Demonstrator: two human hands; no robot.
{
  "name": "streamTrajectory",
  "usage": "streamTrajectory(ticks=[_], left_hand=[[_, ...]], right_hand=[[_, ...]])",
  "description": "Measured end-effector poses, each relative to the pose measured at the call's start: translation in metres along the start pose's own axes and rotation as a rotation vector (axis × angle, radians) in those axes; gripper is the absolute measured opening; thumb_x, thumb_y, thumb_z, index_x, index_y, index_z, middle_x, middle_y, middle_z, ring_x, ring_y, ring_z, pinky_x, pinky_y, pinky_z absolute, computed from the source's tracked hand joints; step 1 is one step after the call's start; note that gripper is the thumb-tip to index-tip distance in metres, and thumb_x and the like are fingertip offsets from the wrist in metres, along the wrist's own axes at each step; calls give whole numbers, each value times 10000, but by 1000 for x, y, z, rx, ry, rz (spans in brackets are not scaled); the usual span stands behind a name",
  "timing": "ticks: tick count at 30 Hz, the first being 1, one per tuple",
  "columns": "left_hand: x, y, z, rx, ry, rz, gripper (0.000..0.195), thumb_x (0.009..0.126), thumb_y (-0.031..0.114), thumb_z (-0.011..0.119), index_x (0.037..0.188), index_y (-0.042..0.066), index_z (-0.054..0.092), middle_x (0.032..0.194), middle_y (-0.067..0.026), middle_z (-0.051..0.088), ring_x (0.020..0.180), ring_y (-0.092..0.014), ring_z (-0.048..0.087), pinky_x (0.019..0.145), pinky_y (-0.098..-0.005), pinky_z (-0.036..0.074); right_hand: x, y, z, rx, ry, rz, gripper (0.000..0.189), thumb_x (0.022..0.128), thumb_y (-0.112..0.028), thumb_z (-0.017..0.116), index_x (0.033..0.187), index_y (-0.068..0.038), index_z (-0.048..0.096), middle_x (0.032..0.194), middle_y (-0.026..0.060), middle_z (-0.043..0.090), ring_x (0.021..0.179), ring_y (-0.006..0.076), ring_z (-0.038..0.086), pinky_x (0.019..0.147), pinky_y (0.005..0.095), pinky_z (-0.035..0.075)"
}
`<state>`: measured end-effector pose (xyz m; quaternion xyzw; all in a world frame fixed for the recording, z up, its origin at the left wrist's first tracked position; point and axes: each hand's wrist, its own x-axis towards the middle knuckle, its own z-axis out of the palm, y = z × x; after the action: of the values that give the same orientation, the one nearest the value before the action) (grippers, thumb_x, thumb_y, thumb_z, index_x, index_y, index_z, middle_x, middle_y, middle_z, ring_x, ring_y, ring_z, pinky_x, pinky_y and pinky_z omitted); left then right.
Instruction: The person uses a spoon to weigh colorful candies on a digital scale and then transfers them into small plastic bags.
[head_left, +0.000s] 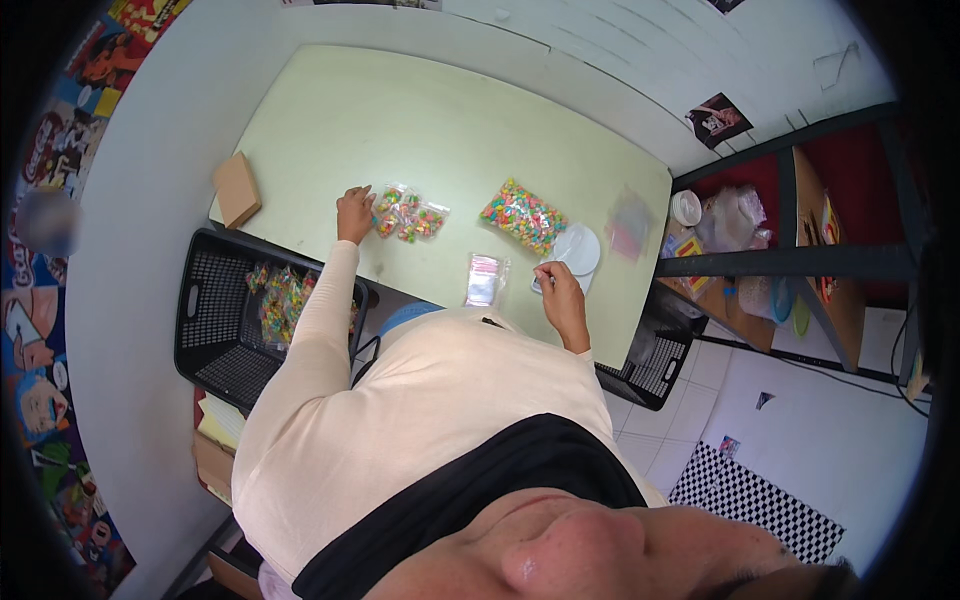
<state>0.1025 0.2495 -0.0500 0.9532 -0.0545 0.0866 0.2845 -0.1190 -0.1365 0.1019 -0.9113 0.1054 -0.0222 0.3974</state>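
My left hand (355, 216) rests at the left edge of a cluster of small clear zip bags of colorful candy (409, 215). Its fingertips reach the nearest bag, and whether they grip it is hidden. My right hand (564, 296) is bent over the front of a white digital kitchen scale (585, 283), thumb and fingertips close together. A clear bowl (577, 247) sits on the scale. Beside it lies a large clear bag full of colorful candy (523, 215). Directly before me is a stack of flat zip bags (484, 280).
A cardboard box (237, 191) stands at the table's (450, 112) left edge. Below it, a black plastic crate (217, 307) contains bagged candy (283, 304). Flat plastic bags (628, 225) lie at the table's right. Another black crate (660, 371) and a shelf unit (750, 262) stand to the right.
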Motion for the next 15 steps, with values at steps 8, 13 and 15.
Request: streamTrajectory(ticks=[8,13,15], left_hand=[[-61,104,4,-59,-135,407,488,767,136,718,1234,114,580,1307,-147,516,1226,-349,451,1040,-486,328],[-81,102,14,-6,-239,447,506,767,112,710,1249,139,559,1264,-111,527,1221,-296,450,1061,-478,289],[-85,99,12,15,-263,498,476,773,111,706,1228,141,569,1241,-97,536,1208,-278,461,1055,-474,295]], right_hand=[[-17,-13,18,-10,46,83,138,921,-145,605,966,-16,624,935,133,635,828,293,624,731,370,483],[-26,-27,22,-1,18,154,144,919,-150,601,960,-15,624,930,140,628,840,312,617,732,386,475],[-31,-26,25,-22,7,189,146,919,-151,601,958,-13,624,928,141,628,840,315,616,733,387,475]])
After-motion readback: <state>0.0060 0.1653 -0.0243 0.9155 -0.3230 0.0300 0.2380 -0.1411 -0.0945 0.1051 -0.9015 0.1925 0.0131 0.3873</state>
